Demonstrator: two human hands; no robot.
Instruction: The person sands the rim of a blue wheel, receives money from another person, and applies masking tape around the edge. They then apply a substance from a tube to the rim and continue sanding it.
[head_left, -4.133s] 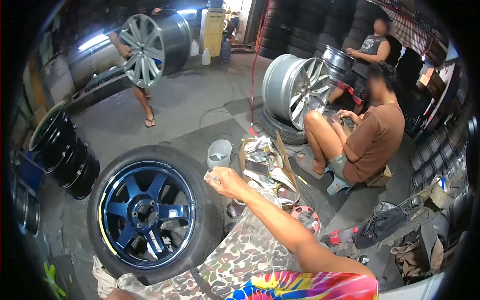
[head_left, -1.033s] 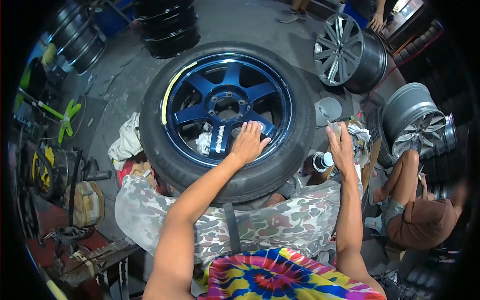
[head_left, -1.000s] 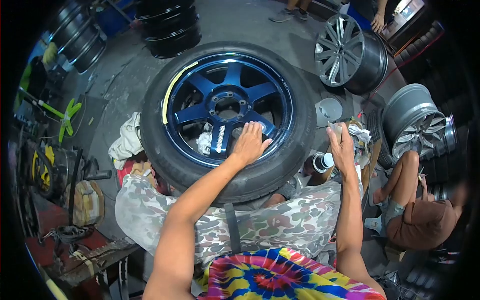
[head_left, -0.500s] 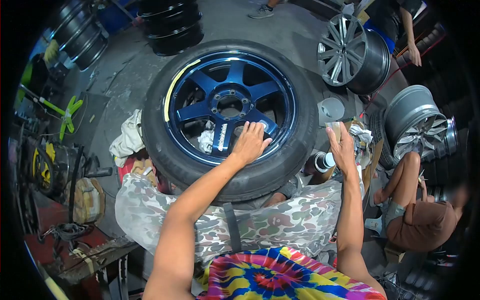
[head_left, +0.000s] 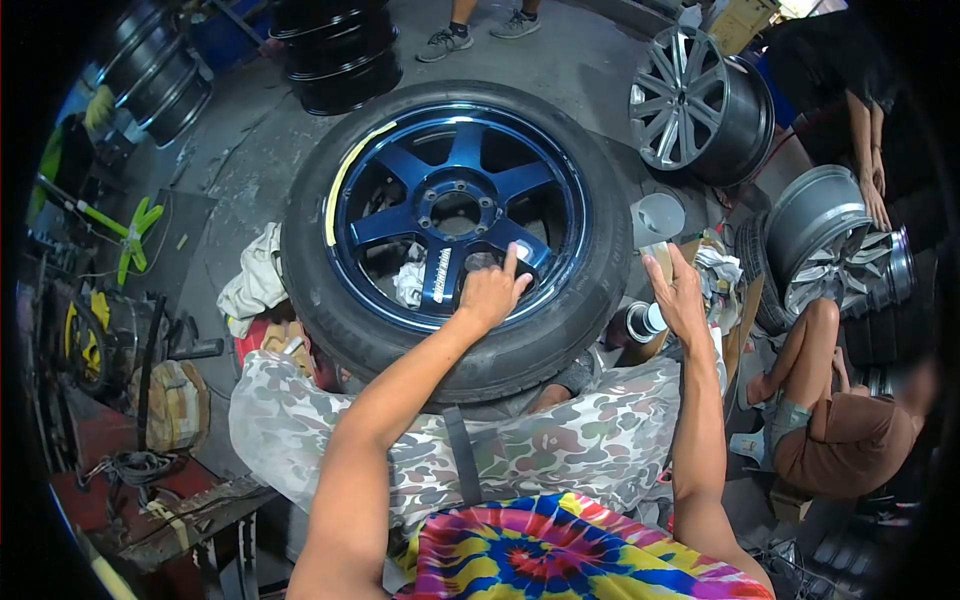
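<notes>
Grey workshop floor (head_left: 230,150), blue wheel (head_left: 463,160), left hand (head_left: 488,296) — forefinger outstretched, right hand (head_left: 682,300) pinching tan scrap (head_left: 660,256)

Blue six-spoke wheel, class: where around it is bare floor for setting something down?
Bare floor: beyond the tyre, between grey sneakers and silver rim; left, between black rims and pale cloth. Crowded: the right side, tub, right hand, can.

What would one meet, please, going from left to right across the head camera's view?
Green star-shaped stand, pale crumpled cloth, blue wheel, the wearer's right hand, a seated person's brown shirt.
</notes>
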